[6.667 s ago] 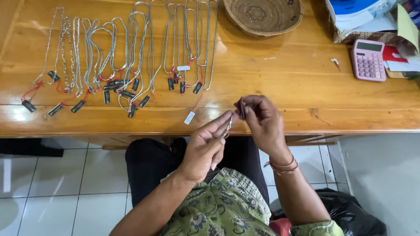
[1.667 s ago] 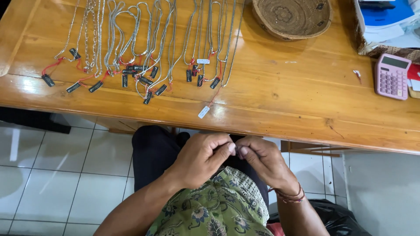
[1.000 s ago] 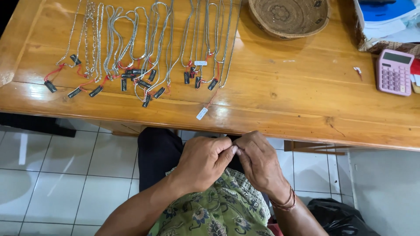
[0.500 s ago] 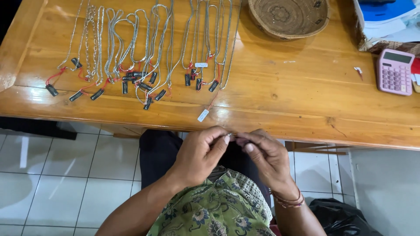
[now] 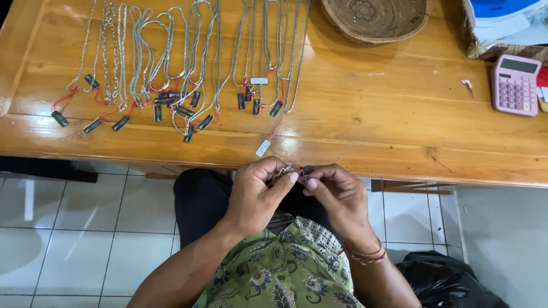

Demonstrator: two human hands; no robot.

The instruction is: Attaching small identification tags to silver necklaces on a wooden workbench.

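Silver chain (image 5: 285, 170), just visible at lower centre of the frame, is pinched between the fingertips of the left hand (image 5: 258, 197) and right hand (image 5: 337, 197), pressed close together over the lap. It looks light, limp and slippery, best held at its clasp. Beyond, on the wooden table (image 5: 388, 120), lie tagged necklaces (image 5: 182, 63), then a woven basket (image 5: 374, 20) and pink calculator (image 5: 515, 84).

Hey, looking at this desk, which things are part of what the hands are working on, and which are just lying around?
In hand:
- left hand and right hand, pinching a small silver chain piece between them
- silver chains with red strings and black tags, laid in a row on the wooden table

Lying about:
- woven basket
- pink calculator
- black bag on the floor
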